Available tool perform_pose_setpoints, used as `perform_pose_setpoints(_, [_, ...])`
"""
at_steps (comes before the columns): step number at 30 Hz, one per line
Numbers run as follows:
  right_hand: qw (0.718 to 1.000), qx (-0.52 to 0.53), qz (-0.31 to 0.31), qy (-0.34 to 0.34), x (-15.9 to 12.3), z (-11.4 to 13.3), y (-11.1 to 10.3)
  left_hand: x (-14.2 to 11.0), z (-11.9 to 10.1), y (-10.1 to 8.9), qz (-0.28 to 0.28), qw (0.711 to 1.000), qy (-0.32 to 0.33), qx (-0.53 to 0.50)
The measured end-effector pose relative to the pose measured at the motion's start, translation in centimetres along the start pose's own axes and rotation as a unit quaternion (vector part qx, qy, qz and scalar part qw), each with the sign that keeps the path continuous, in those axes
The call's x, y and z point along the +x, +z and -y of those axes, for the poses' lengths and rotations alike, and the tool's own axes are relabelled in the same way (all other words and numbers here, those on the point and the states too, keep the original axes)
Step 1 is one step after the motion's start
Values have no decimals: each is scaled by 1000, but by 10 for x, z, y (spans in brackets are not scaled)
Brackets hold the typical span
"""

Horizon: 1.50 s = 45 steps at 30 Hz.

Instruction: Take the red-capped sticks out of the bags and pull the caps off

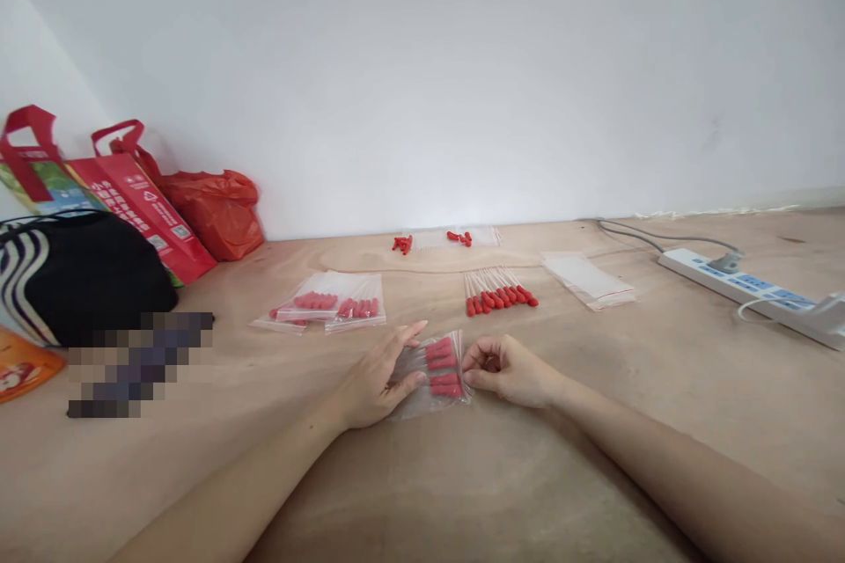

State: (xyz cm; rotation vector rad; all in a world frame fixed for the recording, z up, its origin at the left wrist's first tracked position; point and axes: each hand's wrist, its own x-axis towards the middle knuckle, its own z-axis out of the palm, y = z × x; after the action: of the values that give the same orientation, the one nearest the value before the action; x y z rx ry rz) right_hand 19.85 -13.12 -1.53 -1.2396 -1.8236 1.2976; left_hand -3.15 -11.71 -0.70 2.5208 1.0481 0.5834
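Note:
In front of me lies a clear zip bag (444,374) holding several white sticks with thick red tips, the tips toward its right end. My left hand (386,374) grips the bag's left part, thumb over the plastic and fingers along the far side. At the right end, my right hand (508,371) is closed, thumb and forefinger pinching the zip edge. Beyond the bag is a row of loose red-tipped sticks (498,295), tips facing me. To the left, filled zip bags (349,290) overlap in a pile.
Flat, unfilled zip bags (587,280) lie right of the loose sticks. A white power strip (753,286) with cables is at the far right. Small red pieces (459,238) sit near the wall. Red shopping bags (142,202) and a black bag (92,277) stand at left.

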Motion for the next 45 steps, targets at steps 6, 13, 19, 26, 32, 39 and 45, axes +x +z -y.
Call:
perform_pose_setpoints(6, [921, -280, -8, -271, -7, 0, -11, 3, -4, -6, 10, 999, 43, 6])
perform_pose_setpoints(13, [783, -441, -98, -428, 2, -8, -6, 26, -12, -4, 21, 985, 134, 107])
perform_pose_setpoints(19, [747, -459, -133, -462, 1, -7, -7, 50, -11, 14, -43, 935, 303, 181])
perform_pose_setpoints(26, [714, -491, -137, -479, 4, -8, -7, 49, -9, 19, -94, 914, 351, 182])
perform_pose_setpoints(32, [679, -518, -126, -504, 9, -11, -5, 48, -8, 16, -92, 901, 364, 215])
perform_pose_setpoints(39, [671, -529, -129, -503, 10, -12, -2, 50, -12, 10, -61, 865, 410, 285])
perform_pose_setpoints(45, [662, -523, -119, -524, 7, -6, -3, 54, -8, 13, -44, 851, 444, 277])
